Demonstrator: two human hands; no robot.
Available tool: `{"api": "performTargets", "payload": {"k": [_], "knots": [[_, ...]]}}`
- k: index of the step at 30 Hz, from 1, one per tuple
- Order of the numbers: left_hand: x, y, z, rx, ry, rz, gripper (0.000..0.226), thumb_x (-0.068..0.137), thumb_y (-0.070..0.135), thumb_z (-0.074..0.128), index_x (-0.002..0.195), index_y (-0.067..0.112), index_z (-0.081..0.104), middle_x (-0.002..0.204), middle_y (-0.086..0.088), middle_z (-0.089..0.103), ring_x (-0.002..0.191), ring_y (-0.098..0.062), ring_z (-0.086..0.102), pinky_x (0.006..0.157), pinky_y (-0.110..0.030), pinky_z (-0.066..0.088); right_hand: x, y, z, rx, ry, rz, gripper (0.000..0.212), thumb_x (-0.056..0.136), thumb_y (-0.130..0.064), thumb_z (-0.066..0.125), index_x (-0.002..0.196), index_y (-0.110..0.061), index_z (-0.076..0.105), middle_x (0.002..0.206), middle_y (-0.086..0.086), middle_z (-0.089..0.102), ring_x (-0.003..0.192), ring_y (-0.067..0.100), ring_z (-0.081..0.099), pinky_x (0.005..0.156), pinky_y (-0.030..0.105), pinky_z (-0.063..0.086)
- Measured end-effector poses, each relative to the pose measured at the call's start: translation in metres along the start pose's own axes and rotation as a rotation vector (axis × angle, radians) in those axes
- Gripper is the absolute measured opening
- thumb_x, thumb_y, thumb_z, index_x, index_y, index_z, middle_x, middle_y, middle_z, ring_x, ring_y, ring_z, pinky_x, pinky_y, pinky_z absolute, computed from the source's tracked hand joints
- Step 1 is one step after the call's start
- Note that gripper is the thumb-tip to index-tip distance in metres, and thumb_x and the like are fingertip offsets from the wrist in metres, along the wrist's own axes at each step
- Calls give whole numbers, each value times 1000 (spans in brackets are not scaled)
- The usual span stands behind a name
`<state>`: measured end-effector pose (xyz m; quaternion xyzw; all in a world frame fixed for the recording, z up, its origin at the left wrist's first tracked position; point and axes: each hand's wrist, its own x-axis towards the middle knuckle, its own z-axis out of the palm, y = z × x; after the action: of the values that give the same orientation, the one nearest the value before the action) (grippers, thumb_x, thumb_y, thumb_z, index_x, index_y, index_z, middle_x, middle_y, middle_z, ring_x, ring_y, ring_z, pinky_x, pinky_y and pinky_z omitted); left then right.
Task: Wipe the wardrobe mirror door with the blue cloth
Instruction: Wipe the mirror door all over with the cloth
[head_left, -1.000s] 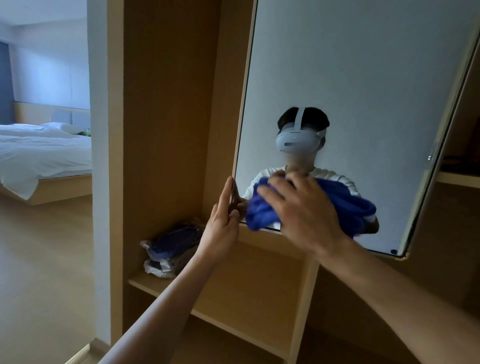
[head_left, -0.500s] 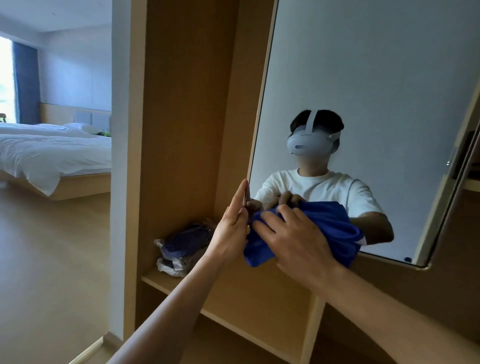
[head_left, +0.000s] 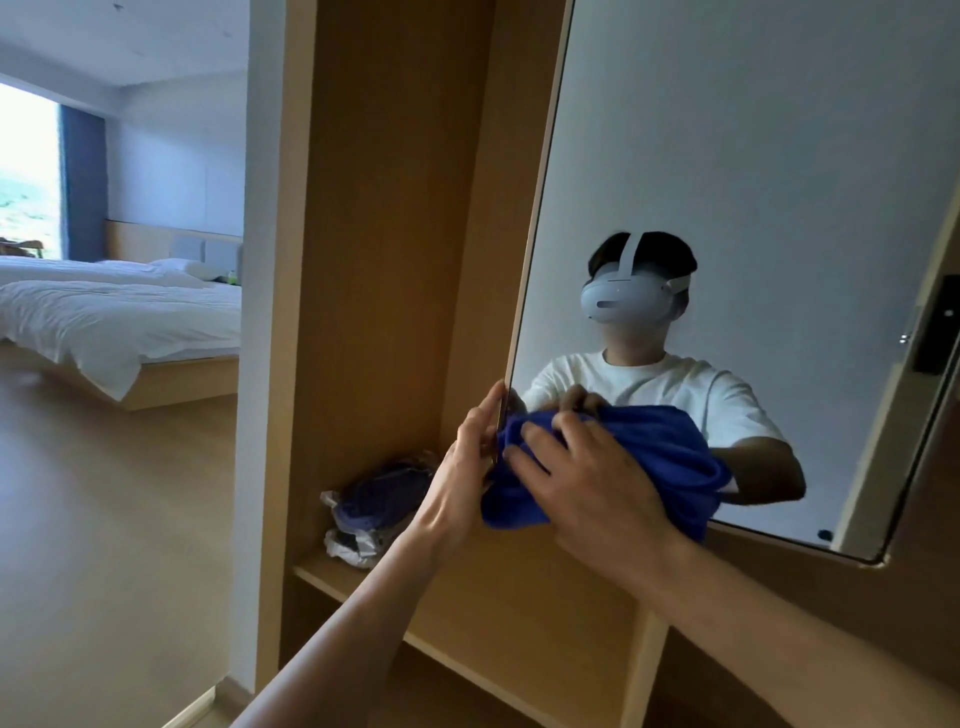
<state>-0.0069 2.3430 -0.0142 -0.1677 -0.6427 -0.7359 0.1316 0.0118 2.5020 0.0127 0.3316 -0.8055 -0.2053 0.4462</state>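
**Blue cloth at mirror's lower left corner**

Right hand (head_left: 597, 493) presses bunched blue cloth (head_left: 660, 467) flat against mirror door (head_left: 753, 182), fingers spread over it. Left hand (head_left: 467, 467) grips the door's left edge, fingers extended along it.

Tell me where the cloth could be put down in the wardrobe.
The shelf is bare only along its front edge, beside the bagged bundle that fills its back. Around the blue cloth both hands crowd the mirror door's lower left corner.

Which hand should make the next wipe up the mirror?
Right. The right hand already presses the blue cloth on the mirror door; the left hand steadies the door's edge.
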Motion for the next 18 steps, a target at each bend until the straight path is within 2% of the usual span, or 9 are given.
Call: {"api": "performTargets", "payload": {"k": [2, 4, 7, 9, 11, 13, 16, 17, 18], "knots": [[1, 1, -2, 12, -1, -16, 44, 105, 63, 19, 139, 63, 46, 142, 8, 61, 130, -9, 58, 109, -35, 46, 0, 2, 2, 18, -19, -53, 46, 72, -14, 73, 118, -16, 67, 117, 10, 67, 105, 33, 59, 88, 43, 53], [2, -1, -4, 5, 9, -13, 45, 103, 67, 21, 138, 63, 49, 140, 11, 63, 129, -8, 59, 114, -40, 44, 12, 10, -5, -16, 23, -60, 44, 76, -14, 72, 119, -16, 66, 116, 10, 67, 105, 33, 59, 87, 44, 52], [2, -2, -4, 42, 16, -27, 55, 95, 76, 20, 134, 58, 54, 131, 17, 68, 129, -3, 58, 121, -41, 34, 47, 37, -28, -125, 91, 14, 49, 80, -12, 57, 129, -12, 61, 121, 14, 64, 105, 37, 54, 90, 50, 49], [3, 0, -5, 74, 2, -36, 63, 94, 77, 15, 141, 56, 50, 136, 17, 66, 131, -3, 56, 121, -39, 33, 75, 60, -46, -166, 139, 101, 52, 78, -8, 61, 130, -12, 59, 122, 12, 63, 104, 36, 52, 88, 49, 46], [3, 4, -7, 84, -4, -49, 63, 97, 73, 9, 146, 54, 44, 135, 16, 66, 129, -3, 57, 115, -35, 36, 96, 74, -58, -173, 185, 151, 53, 72, -7, 67, 124, -12, 62, 115, 10, 65, 98, 35, 52, 82, 45, 44], [4, 6, -9, 93, 12, -69, 66, 98, 71, 6, 147, 49, 46, 120, 21, 72, 117, 3, 63, 104, -28, 41, 98, 71, -57, -152, 174, 135, 52, 71, -8, 69, 122, -13, 62, 112, 10, 66, 97, 34, 52, 82, 46, 44], [4, 5, -10, 38, 10, -93, 62, 102, 64, 3, 129, 46, 56, 98, 26, 76, 94, 13, 68, 78, -8, 49, 68, 42, -34, -113, 99, 83, 51, 79, -13, 62, 130, -14, 58, 119, 11, 62, 104, 37, 50, 92, 52, 46], [5, 6, -12, 3, 9, -106, 60, 102, 64, 4, 125, 46, 56, 100, 22, 76, 92, 12, 69, 72, -7, 50, 52, 27, -23, -87, 69, 69, 51, 80, -16, 63, 131, -14, 58, 121, 12, 62, 108, 40, 50, 95, 53, 46], [8, 6, -13, -28, 15, -127, 61, 102, 65, 5, 127, 44, 56, 109, 16, 75, 95, 7, 70, 74, -11, 53, 36, 11, -12, -51, 29, 55, 52, 79, -18, 68, 131, -15, 58, 123, 12, 61, 112, 41, 50, 96, 53, 48]]}}
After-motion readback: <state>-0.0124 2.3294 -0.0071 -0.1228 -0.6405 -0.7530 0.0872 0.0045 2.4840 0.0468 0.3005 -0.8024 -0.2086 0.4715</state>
